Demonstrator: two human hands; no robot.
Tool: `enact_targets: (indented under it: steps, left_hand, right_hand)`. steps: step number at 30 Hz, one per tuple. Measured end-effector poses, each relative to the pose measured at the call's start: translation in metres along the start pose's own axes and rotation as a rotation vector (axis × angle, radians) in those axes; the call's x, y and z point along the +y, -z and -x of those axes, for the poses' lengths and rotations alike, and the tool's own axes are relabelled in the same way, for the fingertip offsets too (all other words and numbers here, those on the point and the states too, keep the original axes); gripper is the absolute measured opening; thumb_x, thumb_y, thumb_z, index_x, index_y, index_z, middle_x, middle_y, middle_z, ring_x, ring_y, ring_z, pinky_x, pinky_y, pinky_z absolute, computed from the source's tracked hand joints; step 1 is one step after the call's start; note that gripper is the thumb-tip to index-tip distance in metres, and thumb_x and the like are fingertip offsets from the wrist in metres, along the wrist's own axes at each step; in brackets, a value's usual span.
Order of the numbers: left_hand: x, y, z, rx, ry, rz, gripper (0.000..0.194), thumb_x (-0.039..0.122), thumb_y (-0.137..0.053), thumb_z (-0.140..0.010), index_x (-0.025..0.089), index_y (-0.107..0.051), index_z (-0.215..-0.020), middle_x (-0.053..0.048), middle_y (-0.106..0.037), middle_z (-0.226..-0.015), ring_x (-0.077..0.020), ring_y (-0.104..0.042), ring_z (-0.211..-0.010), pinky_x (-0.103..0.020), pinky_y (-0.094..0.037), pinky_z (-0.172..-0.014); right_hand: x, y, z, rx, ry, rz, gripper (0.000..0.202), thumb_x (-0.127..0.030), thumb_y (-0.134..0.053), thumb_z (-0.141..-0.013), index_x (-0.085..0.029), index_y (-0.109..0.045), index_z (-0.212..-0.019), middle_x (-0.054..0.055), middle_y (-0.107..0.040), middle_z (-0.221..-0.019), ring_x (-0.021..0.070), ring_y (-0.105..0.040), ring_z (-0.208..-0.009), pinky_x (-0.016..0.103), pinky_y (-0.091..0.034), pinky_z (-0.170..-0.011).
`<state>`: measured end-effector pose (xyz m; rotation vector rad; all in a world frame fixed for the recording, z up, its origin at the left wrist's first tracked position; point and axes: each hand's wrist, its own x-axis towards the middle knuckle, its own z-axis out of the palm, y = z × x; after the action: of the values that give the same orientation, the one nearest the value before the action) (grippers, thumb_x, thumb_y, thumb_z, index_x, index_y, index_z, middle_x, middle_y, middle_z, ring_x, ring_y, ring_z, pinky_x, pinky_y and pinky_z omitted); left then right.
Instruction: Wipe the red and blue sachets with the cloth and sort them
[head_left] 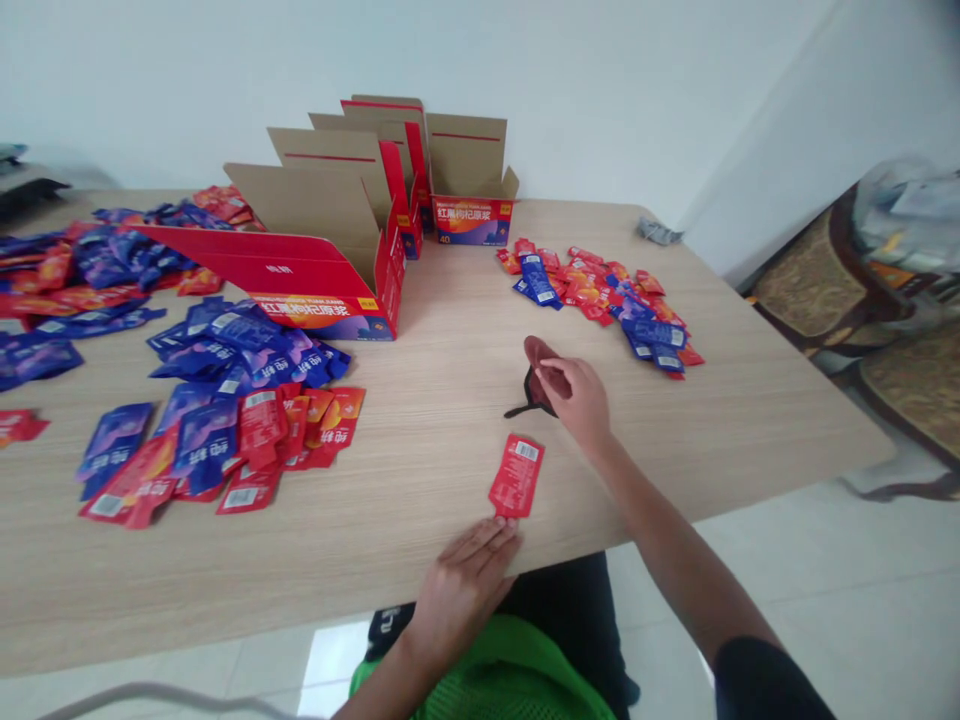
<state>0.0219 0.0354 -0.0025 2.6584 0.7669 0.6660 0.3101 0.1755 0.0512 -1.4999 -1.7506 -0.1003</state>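
Observation:
My left hand (461,580) lies flat at the near table edge, fingertips touching the bottom of a single red sachet (516,476). My right hand (576,395) rests further out on the table, its fingers closed on a small dark object (529,393) with a black strap trailing left. Beyond the right hand lies a pile of red and blue sachets (607,300). A larger pile of blue and red sachets (225,410) sits to the left.
Several open red cardboard cartons (322,270) stand at the back of the wooden table (420,540), one box (472,215) upright. More sachets (82,270) cover the far left. Chairs (847,290) stand to the right of the table.

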Motion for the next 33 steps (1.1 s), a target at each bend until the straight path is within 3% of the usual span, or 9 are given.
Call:
enact_targets:
  steps: [3,6,9,13,19,24,27,30,33]
  left_hand:
    - [0.001,0.001,-0.001,-0.013,-0.002,-0.001,0.036,0.022,-0.056,-0.106,0.017,-0.060,-0.141,-0.008,-0.065,-0.145,-0.0217,-0.062,-0.135,-0.040,-0.053,-0.115]
    - [0.001,0.001,-0.001,-0.006,0.002,0.014,0.033,0.023,-0.056,-0.106,0.017,-0.063,-0.138,-0.009,-0.068,-0.141,-0.0225,-0.064,-0.132,-0.039,-0.053,-0.115]
    - [0.003,0.000,-0.001,0.028,0.031,0.042,0.026,0.025,-0.055,-0.106,0.017,-0.070,-0.126,-0.009,-0.076,-0.125,-0.0239,-0.070,-0.122,-0.040,-0.055,-0.112]
    - [0.003,0.000,-0.001,0.006,0.025,0.037,0.029,0.024,-0.054,-0.106,0.016,-0.067,-0.131,-0.009,-0.073,-0.133,-0.0237,-0.069,-0.125,-0.040,-0.056,-0.110]
    - [0.001,0.001,-0.001,0.000,-0.001,0.014,0.035,0.020,-0.056,-0.105,0.016,-0.062,-0.139,-0.007,-0.066,-0.145,-0.0214,-0.062,-0.135,-0.039,-0.052,-0.116]
    - [0.003,0.002,-0.001,-0.011,-0.030,-0.033,0.037,0.021,-0.060,-0.104,0.015,-0.061,-0.140,-0.009,-0.066,-0.144,-0.0224,-0.063,-0.134,-0.039,-0.052,-0.116]
    - [0.009,0.013,-0.007,-0.049,-0.015,-0.043,0.043,0.037,-0.067,-0.102,0.017,-0.062,-0.139,-0.009,-0.067,-0.143,-0.0253,-0.062,-0.135,-0.042,-0.053,-0.115]
    - [0.017,0.022,-0.015,-0.064,0.005,-0.053,0.050,0.048,-0.065,-0.102,0.019,-0.060,-0.142,-0.007,-0.063,-0.148,-0.0262,-0.054,-0.143,-0.042,-0.048,-0.119]
    - [0.023,0.014,-0.019,-0.068,0.051,-0.135,0.063,0.054,-0.062,-0.101,0.019,-0.052,-0.152,-0.008,-0.046,-0.163,-0.0283,-0.038,-0.154,-0.042,-0.041,-0.123]
  right_hand:
    - [-0.030,0.020,0.019,0.021,0.018,-0.096,0.022,-0.033,-0.066,-0.100,-0.028,-0.068,-0.121,0.007,-0.069,-0.115,0.0245,-0.065,-0.109,0.042,-0.054,-0.100]
    - [-0.067,0.028,0.060,-0.209,0.176,-0.181,0.026,-0.029,-0.069,-0.097,-0.030,-0.068,-0.123,0.006,-0.069,-0.119,0.0233,-0.065,-0.112,0.039,-0.056,-0.098]
    - [-0.085,0.021,0.097,-0.392,0.340,-0.224,0.026,-0.025,-0.066,-0.097,-0.029,-0.069,-0.123,0.006,-0.071,-0.113,0.0229,-0.065,-0.110,0.040,-0.057,-0.101]
    - [-0.073,0.004,0.102,-0.372,0.281,-0.219,0.022,-0.024,-0.067,-0.097,-0.029,-0.070,-0.119,0.005,-0.071,-0.110,0.0227,-0.065,-0.108,0.042,-0.057,-0.100]
    - [-0.035,-0.017,0.061,-0.348,0.228,-0.118,0.022,-0.025,-0.069,-0.097,-0.029,-0.071,-0.118,0.005,-0.072,-0.109,0.0231,-0.065,-0.107,0.041,-0.057,-0.096]
    - [-0.007,-0.014,0.029,-0.213,0.140,0.008,0.017,-0.026,-0.065,-0.099,-0.029,-0.072,-0.115,0.006,-0.071,-0.109,0.0250,-0.064,-0.105,0.042,-0.055,-0.095]
    - [-0.006,0.007,0.020,0.009,0.011,0.015,0.019,-0.032,-0.061,-0.102,-0.025,-0.071,-0.117,0.010,-0.070,-0.112,0.0269,-0.064,-0.107,0.046,-0.054,-0.096]
    - [-0.017,0.035,0.030,0.237,-0.165,-0.053,0.024,-0.043,-0.068,-0.098,-0.024,-0.071,-0.113,0.007,-0.072,-0.109,0.0249,-0.067,-0.101,0.042,-0.054,-0.095]
    - [-0.025,0.057,0.056,0.306,-0.356,-0.083,0.035,-0.054,-0.070,-0.094,-0.024,-0.073,-0.111,0.008,-0.075,-0.110,0.0261,-0.070,-0.099,0.041,-0.054,-0.092]
